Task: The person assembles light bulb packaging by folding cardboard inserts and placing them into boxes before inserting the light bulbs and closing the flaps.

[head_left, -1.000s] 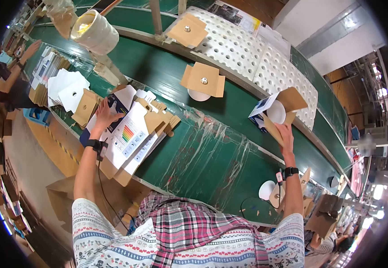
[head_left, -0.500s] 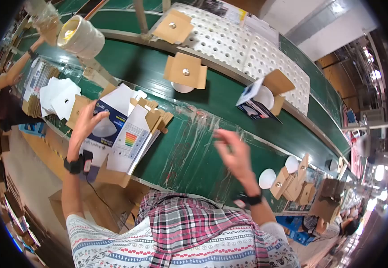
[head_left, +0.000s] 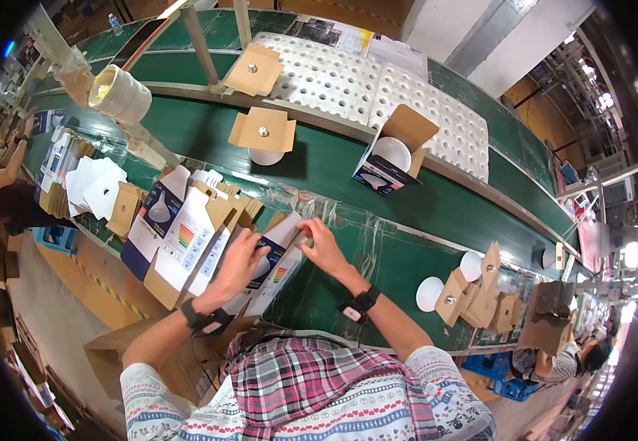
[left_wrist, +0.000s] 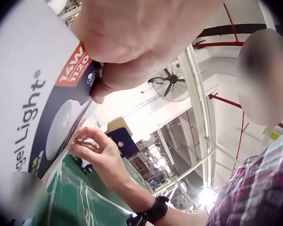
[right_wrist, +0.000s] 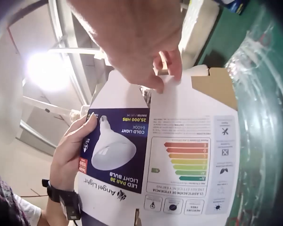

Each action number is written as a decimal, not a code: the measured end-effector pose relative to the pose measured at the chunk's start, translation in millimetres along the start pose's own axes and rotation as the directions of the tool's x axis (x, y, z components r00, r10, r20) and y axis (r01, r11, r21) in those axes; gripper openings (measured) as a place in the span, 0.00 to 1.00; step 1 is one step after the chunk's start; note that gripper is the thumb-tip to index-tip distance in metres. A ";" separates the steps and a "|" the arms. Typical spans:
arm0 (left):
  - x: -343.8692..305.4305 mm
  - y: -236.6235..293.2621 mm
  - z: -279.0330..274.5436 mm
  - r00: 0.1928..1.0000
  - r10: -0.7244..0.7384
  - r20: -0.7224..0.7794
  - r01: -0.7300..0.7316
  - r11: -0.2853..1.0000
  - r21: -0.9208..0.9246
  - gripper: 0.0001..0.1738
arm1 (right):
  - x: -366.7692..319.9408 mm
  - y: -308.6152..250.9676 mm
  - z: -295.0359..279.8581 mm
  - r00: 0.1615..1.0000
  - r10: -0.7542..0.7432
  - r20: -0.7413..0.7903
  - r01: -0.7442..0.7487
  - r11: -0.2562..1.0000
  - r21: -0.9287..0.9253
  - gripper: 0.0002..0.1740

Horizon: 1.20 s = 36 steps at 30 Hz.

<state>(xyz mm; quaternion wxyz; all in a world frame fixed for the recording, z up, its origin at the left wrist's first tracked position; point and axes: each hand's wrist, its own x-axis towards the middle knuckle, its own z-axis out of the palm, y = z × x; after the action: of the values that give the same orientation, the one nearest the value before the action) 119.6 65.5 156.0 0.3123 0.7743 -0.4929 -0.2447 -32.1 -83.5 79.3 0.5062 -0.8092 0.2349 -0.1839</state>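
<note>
Both hands are on one printed carton (head_left: 283,253), which shows a bulb picture and a coloured rating chart (right_wrist: 186,161) in the right wrist view. The left hand (head_left: 239,266) grips its left side, thumb on the printed face (left_wrist: 61,125). At the upper edge, the right hand (head_left: 324,250) pinches a white flap (right_wrist: 172,101) between thumb and fingers. Left of the held carton lies a stack of flat cartons (head_left: 179,234) with brown flaps.
Beyond the hands, an opened box with a white bulb (head_left: 392,152) and a brown insert over another bulb (head_left: 264,132) stand on the green belt. A perforated white foam tray (head_left: 333,77) lies behind. Bulbs with inserts (head_left: 451,300) sit at right; a white bucket (head_left: 122,94) at upper left.
The right hand let go of the bulb box and came back to the left. A carton has come off the stack into both hands. The bulb box and insert appear further left.
</note>
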 end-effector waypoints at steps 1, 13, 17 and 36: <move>-0.5 -1.2 10.8 0.999 0.030 -0.012 -0.030 0.999 0.011 0.12 | -6.0 9.9 -2.3 0.998 0.033 0.062 -0.033 0.999 0.005 0.19; -16.1 -44.7 67.2 0.812 -0.359 0.460 0.391 0.920 0.027 0.63 | -92.6 90.3 -9.8 0.885 -0.018 0.465 0.015 1.000 0.011 0.24; -18.7 -65.4 92.7 0.816 -0.274 0.509 0.369 0.925 -0.093 0.63 | -95.5 92.0 -19.9 0.809 0.165 0.565 -0.163 0.985 -0.054 0.22; -23.4 -81.5 108.0 0.849 -0.266 0.457 0.327 0.943 -0.058 0.67 | 312.7 50.5 93.0 0.941 -0.338 0.017 0.338 0.938 -0.075 0.04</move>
<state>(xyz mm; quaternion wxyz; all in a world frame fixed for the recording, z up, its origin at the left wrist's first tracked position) 86.0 86.8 24.6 0.2015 0.7423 -0.4077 -0.4921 264.9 -211.4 13.2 0.4359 -0.8568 0.0983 -0.2573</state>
